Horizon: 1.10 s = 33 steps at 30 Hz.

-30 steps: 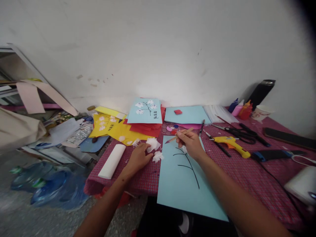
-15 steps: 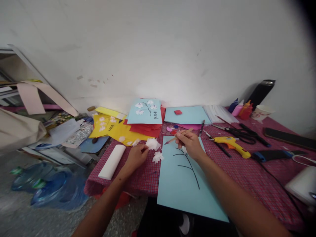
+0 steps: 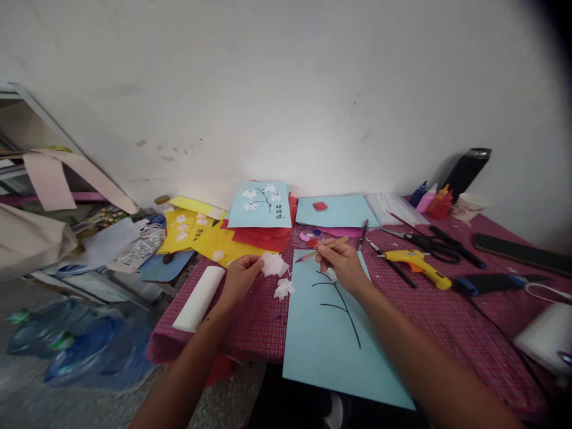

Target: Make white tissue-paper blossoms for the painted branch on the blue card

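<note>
My left hand point(image 3: 241, 277) pinches the edge of a crumpled white tissue piece point(image 3: 273, 264) over the table. Just below it lies a second crumpled tissue piece point(image 3: 283, 288). Between the fingertips of my right hand point(image 3: 342, 262) is a paintbrush point(image 3: 322, 249), its dark purplish tip pointing left. Under that hand a light blue sheet point(image 3: 313, 351) bears a black painted branch point(image 3: 344, 304) with side twigs. A small white bit point(image 3: 331, 274) sits near the branch's top, partly hidden by my right hand.
A white paper roll point(image 3: 199, 301) lies at left. Behind stand a finished flower picture point(image 3: 257, 208) on red paper and yellow sheets point(image 3: 214, 238). To the right are a yellow glue gun point(image 3: 420, 265), scissors point(image 3: 429, 243), paint bottles point(image 3: 429, 199) and a black flask point(image 3: 467, 173).
My left hand has drawn slightly left with the tissue piece, which now shows more clearly between its fingers. My right hand keeps the brush in nearly the same place.
</note>
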Motion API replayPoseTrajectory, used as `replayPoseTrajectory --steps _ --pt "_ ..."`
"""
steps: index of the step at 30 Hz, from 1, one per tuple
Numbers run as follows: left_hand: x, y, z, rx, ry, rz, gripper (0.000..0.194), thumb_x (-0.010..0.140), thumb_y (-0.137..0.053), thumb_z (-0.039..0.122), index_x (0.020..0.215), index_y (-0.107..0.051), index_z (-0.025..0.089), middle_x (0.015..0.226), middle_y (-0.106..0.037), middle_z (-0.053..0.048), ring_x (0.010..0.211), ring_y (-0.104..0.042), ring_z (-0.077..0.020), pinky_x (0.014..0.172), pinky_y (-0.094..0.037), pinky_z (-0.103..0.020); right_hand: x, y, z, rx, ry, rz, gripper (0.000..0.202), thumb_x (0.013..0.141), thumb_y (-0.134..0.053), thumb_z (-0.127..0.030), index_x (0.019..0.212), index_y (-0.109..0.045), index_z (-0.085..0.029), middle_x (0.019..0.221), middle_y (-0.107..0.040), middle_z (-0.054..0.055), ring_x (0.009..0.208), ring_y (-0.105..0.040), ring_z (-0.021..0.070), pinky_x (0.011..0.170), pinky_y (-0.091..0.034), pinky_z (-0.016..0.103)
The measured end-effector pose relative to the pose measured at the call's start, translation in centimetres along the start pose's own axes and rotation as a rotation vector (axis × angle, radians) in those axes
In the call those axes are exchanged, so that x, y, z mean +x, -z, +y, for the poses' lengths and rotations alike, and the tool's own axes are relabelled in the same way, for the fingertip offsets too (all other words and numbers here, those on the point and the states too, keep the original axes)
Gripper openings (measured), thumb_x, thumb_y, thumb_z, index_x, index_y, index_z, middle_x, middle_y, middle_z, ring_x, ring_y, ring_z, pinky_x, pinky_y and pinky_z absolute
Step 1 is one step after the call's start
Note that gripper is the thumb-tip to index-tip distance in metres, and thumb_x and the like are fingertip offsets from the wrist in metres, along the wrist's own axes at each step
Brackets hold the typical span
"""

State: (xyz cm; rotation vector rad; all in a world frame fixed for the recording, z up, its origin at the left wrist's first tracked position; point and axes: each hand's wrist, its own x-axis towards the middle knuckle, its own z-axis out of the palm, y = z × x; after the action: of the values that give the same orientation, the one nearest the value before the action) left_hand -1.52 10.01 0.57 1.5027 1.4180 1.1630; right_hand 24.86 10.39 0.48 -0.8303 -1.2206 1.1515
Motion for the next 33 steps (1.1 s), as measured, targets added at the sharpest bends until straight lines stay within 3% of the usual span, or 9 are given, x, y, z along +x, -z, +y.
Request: replayPoseTrajectory --steps 11,16,22,25,29,33 --pt "2.1 -5.5 2.3 -0.229 -0.009 -0.171 0.027 0.073 -0.067 0.041 0.076 -0.067 0.014 0.063 -0.060 -0.002 0.055 -0.053 -0.0114 0.052 -0.040 -0.022 0.6 0.6 -1.2 0.125 0.010 0.143 0.028 0.078 -0.067 -0.044 0.081 -0.064 -0.017 0.064 -0.061 -0.001 0.043 -0.049 0.0085 0.042 -0.040 0.022" --pt "3.0 -7.4 2.3 -0.237 -0.029 -0.202 0.027 0.072 -0.068 0.042 0.073 -0.065 0.015 0.064 -0.061 -0.003 0.056 -0.055 -0.0116 0.053 -0.042 -0.023 1.0 1.0 -1.4 0.131 0.045 0.207 0.027 0.079 -0.066 -0.043 0.084 -0.064 -0.017 0.067 -0.060 0.000 0.045 -0.048 0.0090 0.045 -0.043 0.023" --pt "2.6 -7.9 0.9 -0.279 0.020 -0.206 0.031 0.070 -0.069 0.046 0.071 -0.061 0.015 0.057 -0.059 0.000 0.049 -0.051 -0.0094 0.046 -0.035 -0.019 0.9 1.0 -1.5 0.123 0.039 0.179 0.027 0.082 -0.060 -0.045 0.078 -0.059 -0.019 0.071 -0.063 0.002 0.047 -0.050 0.0105 0.045 -0.043 0.024" --pt "2.4 -7.7 1.0 -0.314 0.050 -0.227 0.033 0.069 -0.069 0.046 0.070 -0.058 0.016 0.056 -0.058 0.001 0.046 -0.049 -0.0085 0.043 -0.032 -0.018 0.7 0.9 -1.7 0.106 0.009 0.150 0.028 0.084 -0.057 -0.046 0.075 -0.054 -0.020 0.067 -0.059 -0.001 0.040 -0.043 0.0084 0.038 -0.035 0.023" --pt "2.3 -7.5 1.4 -0.343 0.050 -0.230 0.035 0.070 -0.069 0.048 0.066 -0.053 0.017 0.053 -0.054 0.003 0.044 -0.048 -0.0077 0.042 -0.032 -0.019 -0.1 0.2 -1.7 -0.123 0.002 0.093 0.024 0.080 -0.064 -0.043 0.077 -0.056 -0.020 0.053 -0.042 -0.007 0.040 -0.033 0.0080 0.037 -0.026 0.022" --pt "2.1 -7.6 1.7 -0.328 0.042 -0.230 0.038 0.069 -0.069 0.050 0.065 -0.052 0.017 0.054 -0.054 0.002 0.045 -0.049 -0.0085 0.043 -0.033 -0.019 -1.0 -1.2 -1.2 -0.343 0.022 -0.021 0.022 0.078 -0.067 -0.039 0.089 -0.061 -0.021 0.054 -0.037 -0.008 0.045 -0.033 0.0092 0.043 -0.027 0.022"
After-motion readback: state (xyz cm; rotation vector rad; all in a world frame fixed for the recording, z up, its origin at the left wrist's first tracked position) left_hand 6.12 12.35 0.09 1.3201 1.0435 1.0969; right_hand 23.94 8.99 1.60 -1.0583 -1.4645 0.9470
